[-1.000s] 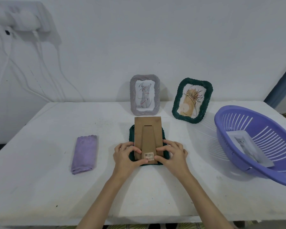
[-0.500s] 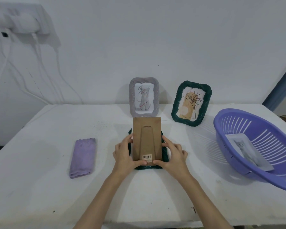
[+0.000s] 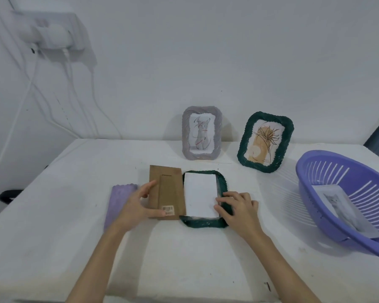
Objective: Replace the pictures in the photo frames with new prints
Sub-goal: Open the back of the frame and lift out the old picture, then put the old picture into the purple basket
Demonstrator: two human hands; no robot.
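Where it covered the frame (image 3: 222,189) before, the backing board (image 3: 169,193) (left hand (image 3: 136,206) pinching it) sits aside, right hand (image 3: 239,207) spread.

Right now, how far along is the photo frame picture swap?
Early on. Done: the brown backing board is off the face-down green frame, held aside by the left hand. In hand: the right hand rests at the edge of the exposed white sheet. Left: fitting the print waiting in the purple basket, then closing up. The grey frame and standing green frame look untouched.
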